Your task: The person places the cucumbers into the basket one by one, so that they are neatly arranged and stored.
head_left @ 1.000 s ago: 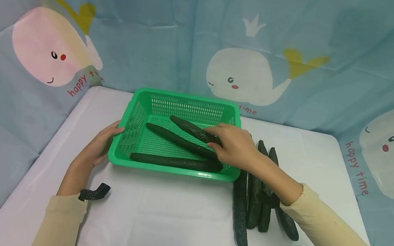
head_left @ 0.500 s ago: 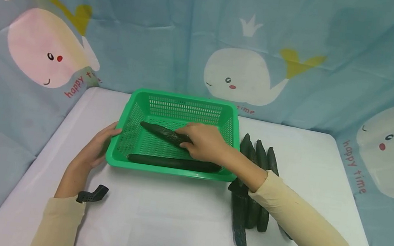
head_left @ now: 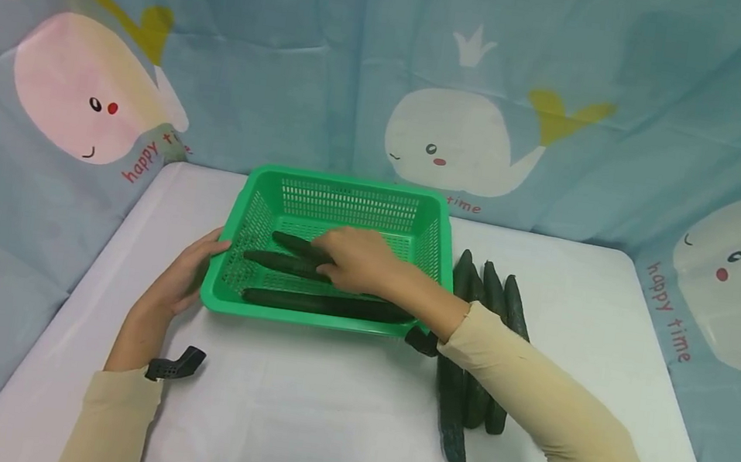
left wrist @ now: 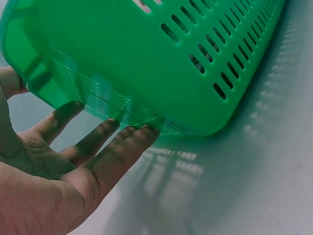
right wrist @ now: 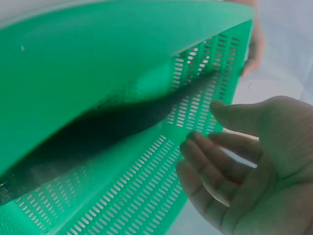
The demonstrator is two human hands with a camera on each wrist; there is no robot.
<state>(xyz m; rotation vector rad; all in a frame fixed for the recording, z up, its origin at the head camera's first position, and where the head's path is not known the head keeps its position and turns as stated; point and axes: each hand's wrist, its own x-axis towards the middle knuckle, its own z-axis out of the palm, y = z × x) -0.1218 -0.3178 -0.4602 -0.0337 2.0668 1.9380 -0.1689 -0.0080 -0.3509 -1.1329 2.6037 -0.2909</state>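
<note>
My right hand (head_left: pixel 359 261) is inside the green plastic basket (head_left: pixel 323 322), over two cucumbers. The nearer cucumber (head_left: pixel 282 262) and the farther cucumber (head_left: pixel 295 243) both run under its fingers. In the right wrist view that hand (right wrist: pixel 254 166) has its thumb and loosely bent fingers apart, nothing between them, beside a dark blurred cucumber (right wrist: pixel 127 117). A third cucumber (head_left: pixel 325 305) lies along the front wall. My left hand (head_left: pixel 185 273) rests at the basket's left end; in the left wrist view, its extended fingertips (left wrist: pixel 146 131) touch the basket wall.
Several more cucumbers (head_left: pixel 454 398) lie side by side on the white table (head_left: pixel 316 427), right of the basket, partly under the right forearm. A blue whale-print curtain (head_left: pixel 326 85) hangs behind the table. A black wrist camera mount (head_left: pixel 177 364) sits on the left wrist.
My right hand has carried a cucumber leftward and down into the basket, beside another cucumber. In the last half second it has shifted slightly left. The left hand stays at the basket's end.
</note>
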